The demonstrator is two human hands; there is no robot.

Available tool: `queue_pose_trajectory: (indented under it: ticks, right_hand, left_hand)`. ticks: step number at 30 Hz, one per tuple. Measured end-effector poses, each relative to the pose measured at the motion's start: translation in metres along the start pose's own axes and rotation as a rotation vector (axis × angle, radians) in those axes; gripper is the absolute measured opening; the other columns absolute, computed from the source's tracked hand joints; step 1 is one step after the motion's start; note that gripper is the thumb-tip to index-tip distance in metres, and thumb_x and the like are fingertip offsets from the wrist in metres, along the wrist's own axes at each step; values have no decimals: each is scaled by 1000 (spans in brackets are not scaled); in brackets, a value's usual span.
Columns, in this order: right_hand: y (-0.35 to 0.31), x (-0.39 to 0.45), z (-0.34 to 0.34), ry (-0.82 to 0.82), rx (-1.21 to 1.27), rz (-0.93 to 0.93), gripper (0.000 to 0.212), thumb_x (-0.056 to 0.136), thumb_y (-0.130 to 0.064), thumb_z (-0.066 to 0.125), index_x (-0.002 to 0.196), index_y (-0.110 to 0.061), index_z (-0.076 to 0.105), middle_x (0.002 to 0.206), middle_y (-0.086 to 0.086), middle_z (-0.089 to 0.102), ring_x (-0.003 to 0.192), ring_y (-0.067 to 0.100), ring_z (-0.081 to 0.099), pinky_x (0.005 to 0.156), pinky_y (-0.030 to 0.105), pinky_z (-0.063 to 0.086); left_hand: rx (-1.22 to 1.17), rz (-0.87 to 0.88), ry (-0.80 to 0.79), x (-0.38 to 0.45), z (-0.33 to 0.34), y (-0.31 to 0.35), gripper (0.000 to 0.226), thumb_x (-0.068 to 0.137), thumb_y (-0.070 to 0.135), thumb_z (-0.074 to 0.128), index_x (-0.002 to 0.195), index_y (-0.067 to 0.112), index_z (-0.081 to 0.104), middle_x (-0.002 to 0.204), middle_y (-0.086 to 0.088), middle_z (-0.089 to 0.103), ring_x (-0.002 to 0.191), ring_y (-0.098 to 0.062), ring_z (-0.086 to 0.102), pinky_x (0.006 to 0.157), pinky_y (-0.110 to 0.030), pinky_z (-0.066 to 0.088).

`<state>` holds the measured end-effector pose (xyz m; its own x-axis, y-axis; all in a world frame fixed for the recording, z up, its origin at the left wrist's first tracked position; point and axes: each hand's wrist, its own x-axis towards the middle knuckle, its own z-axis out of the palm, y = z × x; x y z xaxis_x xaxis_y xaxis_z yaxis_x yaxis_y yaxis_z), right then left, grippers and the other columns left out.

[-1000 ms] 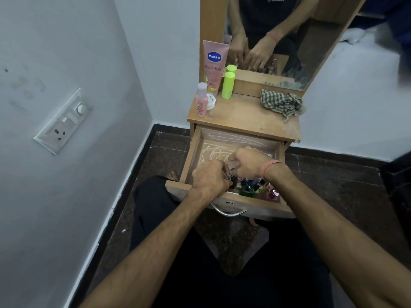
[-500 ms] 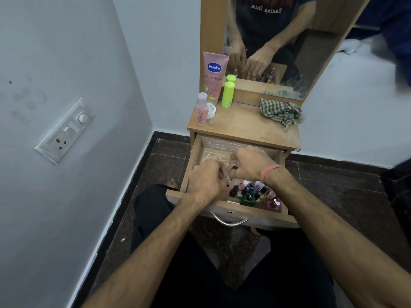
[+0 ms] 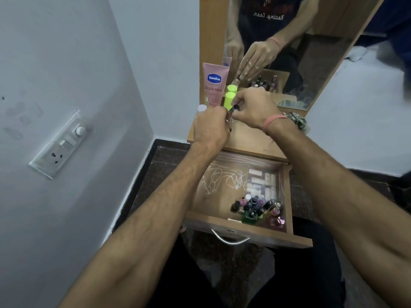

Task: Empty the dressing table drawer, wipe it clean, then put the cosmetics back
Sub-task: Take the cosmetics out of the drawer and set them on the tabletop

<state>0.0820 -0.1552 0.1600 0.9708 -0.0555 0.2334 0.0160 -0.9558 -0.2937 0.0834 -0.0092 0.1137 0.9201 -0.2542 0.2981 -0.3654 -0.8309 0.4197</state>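
Note:
The wooden drawer (image 3: pixel 244 230) stands pulled out below the dressing table top (image 3: pixel 251 141). Several small nail polish bottles (image 3: pixel 255 206) cluster at its front right, and a clear box of white items (image 3: pixel 262 182) lies behind them. My left hand (image 3: pixel 210 127) and my right hand (image 3: pixel 255 107) are raised over the table top, close together. Each pinches small dark-capped bottles (image 3: pixel 231 115) between the fingers. A pink Vaseline tube (image 3: pixel 214 84), a lime green bottle (image 3: pixel 229 100) and a white-capped bottle (image 3: pixel 202 108) stand at the table's back left.
A checked cloth (image 3: pixel 298 121) lies on the table's right side, partly behind my right wrist. The mirror (image 3: pixel 289 41) rises behind the table. A wall with a switch plate (image 3: pixel 62 145) is close on the left. My dark-trousered legs sit under the drawer.
Both hands have lifted out of the drawer with small bottles and moved up over the table top. The bottle cluster in the drawer is now uncovered.

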Motion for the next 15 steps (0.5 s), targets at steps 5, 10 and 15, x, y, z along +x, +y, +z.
queue_pose_trajectory:
  ticks: [5, 10, 15]
  right_hand:
    - [6, 26, 17, -33, 12, 30, 16, 82, -17, 80, 98, -21, 84, 89, -4, 77, 89, 16, 69, 96, 32, 54]
    - [16, 39, 34, -85, 42, 66, 13, 82, -17, 85, 94, -21, 83, 88, -2, 77, 88, 18, 72, 88, 38, 64]
    - [21, 46, 41, -69, 44, 72, 13, 83, -20, 84, 96, -23, 84, 91, -1, 78, 90, 19, 73, 91, 38, 63]
  left_hand:
    - [90, -29, -30, 16, 15, 2, 15, 106, 16, 67, 117, 14, 77, 107, -10, 76, 100, -34, 71, 88, -47, 62]
    - [103, -43, -64, 28, 27, -2, 15, 105, 13, 66, 117, 15, 76, 110, -12, 75, 103, -36, 71, 84, -46, 62]
    - [111, -50, -61, 35, 30, -3, 14, 106, 15, 65, 117, 15, 74, 113, -12, 74, 105, -36, 70, 85, -48, 60]
